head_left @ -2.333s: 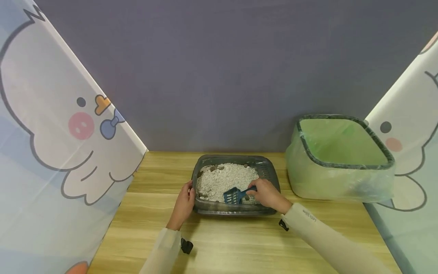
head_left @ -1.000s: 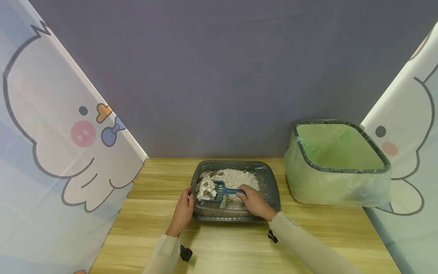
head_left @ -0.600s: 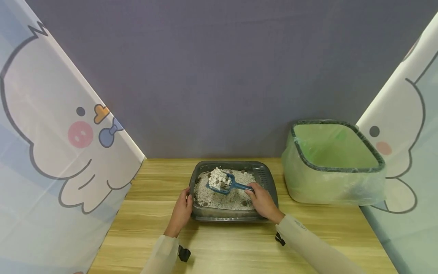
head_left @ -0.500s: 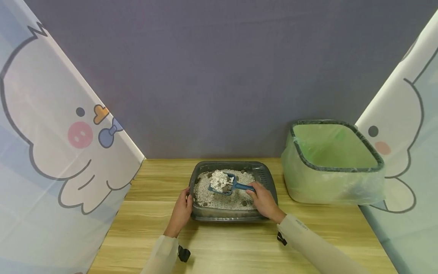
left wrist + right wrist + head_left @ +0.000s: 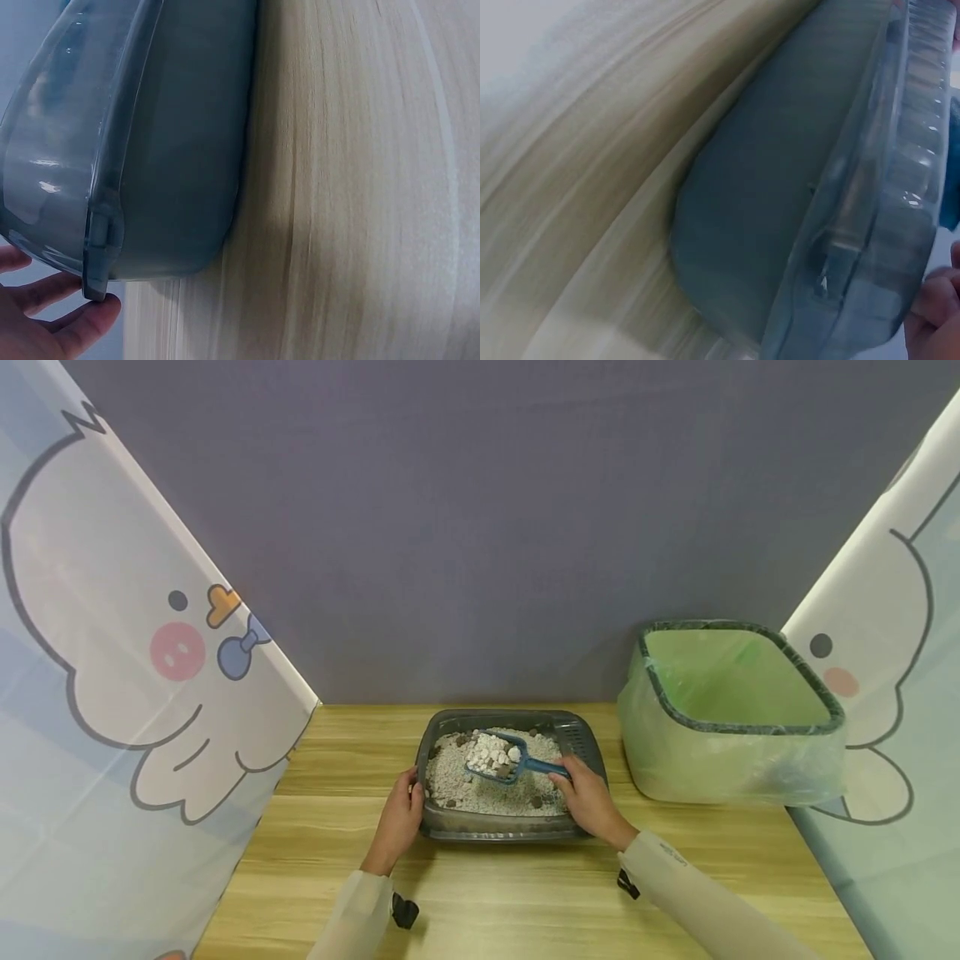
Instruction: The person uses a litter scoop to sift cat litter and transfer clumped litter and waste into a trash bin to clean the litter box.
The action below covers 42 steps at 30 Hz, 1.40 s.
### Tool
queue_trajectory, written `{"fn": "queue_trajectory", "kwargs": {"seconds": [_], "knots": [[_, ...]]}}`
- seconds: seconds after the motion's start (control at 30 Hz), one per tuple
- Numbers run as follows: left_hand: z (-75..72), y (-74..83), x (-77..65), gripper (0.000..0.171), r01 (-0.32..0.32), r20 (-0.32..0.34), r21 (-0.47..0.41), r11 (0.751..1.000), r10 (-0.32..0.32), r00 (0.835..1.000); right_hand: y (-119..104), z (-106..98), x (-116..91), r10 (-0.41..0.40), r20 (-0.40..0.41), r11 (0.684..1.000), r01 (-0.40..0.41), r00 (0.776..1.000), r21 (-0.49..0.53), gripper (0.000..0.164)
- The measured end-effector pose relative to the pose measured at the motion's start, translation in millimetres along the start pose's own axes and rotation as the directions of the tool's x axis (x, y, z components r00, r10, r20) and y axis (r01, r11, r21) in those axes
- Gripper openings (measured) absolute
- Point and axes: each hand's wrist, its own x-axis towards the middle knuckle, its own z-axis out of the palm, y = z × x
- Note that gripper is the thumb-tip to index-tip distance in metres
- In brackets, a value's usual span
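Note:
A dark grey litter box (image 5: 498,828) filled with pale litter (image 5: 450,781) and brown clumps sits on the wooden table. My right hand (image 5: 594,800) grips the handle of a blue slotted litter scoop (image 5: 536,766), its head over the middle of the box. White litter and some brown clumps (image 5: 492,755) are heaped in the scoop. At the box's left side, my left hand (image 5: 400,817) holds the rim. In the left wrist view its thumb (image 5: 94,322) is against the rim's corner, with fingers behind. In the right wrist view, the box wall (image 5: 780,187) hides most of the scoop.
A bin (image 5: 735,760) lined with a pale green bag stands right of the litter box, its wide top open with a dark rim. A grey wall (image 5: 480,543) rises behind the table (image 5: 510,902), and printed cartoon panels stand on both sides.
The scoop has dug through the litter toward the box's left, come up loaded, then shifted back to the right with my right hand. My left hand stays at the box's rim.

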Motion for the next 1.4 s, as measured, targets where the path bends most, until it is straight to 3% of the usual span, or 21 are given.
{"fn": "queue_trajectory", "kwargs": {"seconds": [0.23, 0.5, 0.73, 0.97, 1.17, 1.4], "knots": [[-1.0, 0.8, -0.5, 0.040, -0.003, -0.005, 0.000, 1.000, 0.003, 1.000, -1.4, -4.8, -0.4, 0.005, 0.043, 1.000, -0.006, 0.999, 0.003, 0.014], [-1.0, 0.3, -1.3, 0.041, -0.002, -0.004, 0.001, 1.000, 0.002, 1.000, 2.8, -2.6, -3.5, -0.018, 0.042, 0.999, 0.017, 0.999, 0.036, 0.013], [0.4, -1.3, -0.9, 0.041, -0.006, -0.002, 0.002, 1.000, 0.006, 1.000, 2.8, 3.1, -5.2, -0.046, -0.034, 0.998, 0.047, 0.998, 0.032, 0.005], [0.6, -0.5, -1.0, 0.040, -0.014, -0.011, -0.008, 1.000, 0.014, 1.000, 0.1, 5.9, -8.1, -0.079, -0.105, 0.996, 0.083, 0.991, 0.038, 0.014], [1.4, -0.7, -0.7, 0.040, -0.012, -0.015, -0.007, 1.000, 0.012, 1.000, 1.0, 9.2, -9.8, -0.105, -0.183, 0.994, 0.110, 0.977, 0.019, 0.013], [0.3, -1.1, -0.6, 0.040, -0.018, -0.013, 0.004, 1.000, 0.018, 1.000, 0.0, 11.2, -11.5, -0.042, -0.157, 0.999, 0.042, 0.987, 0.001, 0.012]]}}
